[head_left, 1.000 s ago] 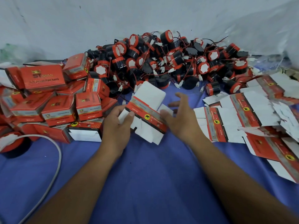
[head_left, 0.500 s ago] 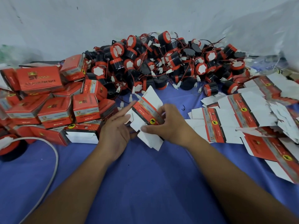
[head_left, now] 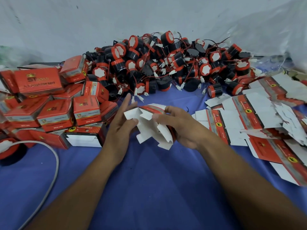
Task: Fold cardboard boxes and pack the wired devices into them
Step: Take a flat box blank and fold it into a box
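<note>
Hands both work the cardboard box blank [head_left: 149, 130] mid-frame, left hand [head_left: 121, 125] pinching a white flap, right hand [head_left: 181, 127] gripping the red edge, probably popping it square before loading from the pile of wired devices [head_left: 166, 67] up top.

A pale grey-white wall [head_left: 83, 22] closes off the far edge of the surface [head_left: 149, 180], its paint flecked with a few small dark scuffs [head_left: 77, 7]. The surface is covered in a matte blue-violet cloth. Toward the far right corner, crinkled translucent plastic sheeting [head_left: 274, 34] lies against the wall. The light is soft and even, casting only faint shadows.
</note>
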